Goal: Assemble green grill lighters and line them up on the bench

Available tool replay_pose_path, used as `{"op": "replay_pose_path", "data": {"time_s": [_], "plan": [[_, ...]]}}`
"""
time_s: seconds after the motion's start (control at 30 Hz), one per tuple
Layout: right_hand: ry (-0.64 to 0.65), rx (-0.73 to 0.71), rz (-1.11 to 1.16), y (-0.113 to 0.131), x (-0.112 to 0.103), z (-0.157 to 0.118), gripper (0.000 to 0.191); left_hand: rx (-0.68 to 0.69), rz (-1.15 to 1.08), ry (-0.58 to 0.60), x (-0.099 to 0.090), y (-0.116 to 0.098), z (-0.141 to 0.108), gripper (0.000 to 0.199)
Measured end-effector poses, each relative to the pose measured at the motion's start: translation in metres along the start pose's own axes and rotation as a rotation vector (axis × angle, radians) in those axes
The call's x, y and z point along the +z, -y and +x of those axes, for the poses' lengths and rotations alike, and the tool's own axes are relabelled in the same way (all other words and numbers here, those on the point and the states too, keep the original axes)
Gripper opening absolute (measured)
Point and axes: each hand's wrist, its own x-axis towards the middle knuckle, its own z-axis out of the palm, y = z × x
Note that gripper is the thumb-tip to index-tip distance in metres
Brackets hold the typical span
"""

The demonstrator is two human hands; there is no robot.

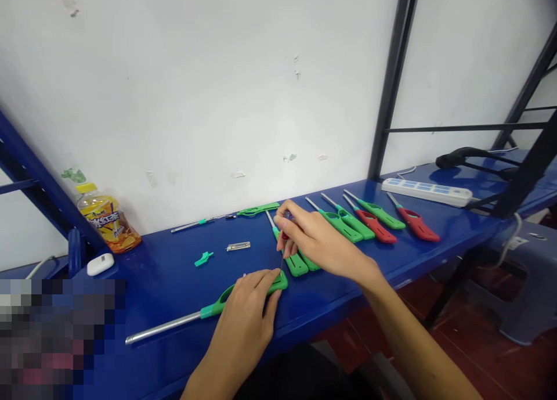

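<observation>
My left hand (248, 307) presses a green long-necked lighter (213, 308) onto the blue table, its fingers closed around the handle. The lighter's metal tube points to the left. Above the handle's right end, my right hand (311, 237) grips a screwdriver (282, 262), whose thin shaft slants down to the green handle. Most of the screwdriver's grip is hidden by my fingers. Behind my right hand lie more green lighters (296, 265), partly covered. A small teal plastic piece (203, 259) and a metal nail clipper (238, 246) rest farther back.
Several green and red lighters (418, 224) lie in a row at the right. Near the wall are a green casing half (259, 209) and a loose metal tube (188, 226). A drink bottle (108, 219), a white earbud case (100, 264) and a power strip (426, 192) stand around the table (174, 272).
</observation>
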Motion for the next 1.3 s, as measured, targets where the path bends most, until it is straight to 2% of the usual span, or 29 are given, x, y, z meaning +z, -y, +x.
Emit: {"op": "replay_pose_path", "data": {"time_s": [0.13,0.23,0.3,0.47,0.6,0.67,0.77,0.97,1.17,1.3], "plan": [[-0.080,0.000,-0.037,0.001,-0.005,-0.003,0.024,0.001,0.021,0.005,0.000,0.001,-0.001,0.035],[-0.116,0.004,-0.222,-0.001,-0.007,-0.002,0.033,0.010,0.031,-0.017,0.002,0.003,-0.002,0.035],[-0.096,0.012,-0.314,-0.004,-0.006,-0.001,0.037,0.002,0.039,-0.034,0.005,0.006,-0.003,0.037],[0.065,0.055,-0.393,-0.010,-0.003,-0.001,0.032,-0.013,0.052,-0.061,0.009,0.008,-0.004,0.042],[0.421,0.188,-0.454,-0.015,-0.001,-0.004,0.042,0.005,0.040,-0.050,0.008,0.008,-0.003,0.040],[0.477,0.200,-0.506,-0.018,0.003,-0.004,0.041,-0.010,0.030,-0.043,0.008,0.007,-0.003,0.040],[0.425,0.132,-0.612,-0.021,0.011,-0.002,0.031,-0.036,0.023,-0.032,0.009,0.007,-0.002,0.041],[0.433,0.106,-0.647,-0.019,0.018,0.000,0.019,-0.035,-0.009,0.002,0.006,0.004,-0.001,0.040],[0.340,0.081,-0.650,-0.014,0.002,-0.006,0.019,-0.007,0.059,-0.025,-0.001,-0.006,-0.002,0.032],[0.232,0.105,-0.650,-0.013,-0.014,-0.008,0.021,0.076,0.212,-0.020,0.005,-0.014,-0.009,0.035]]}}
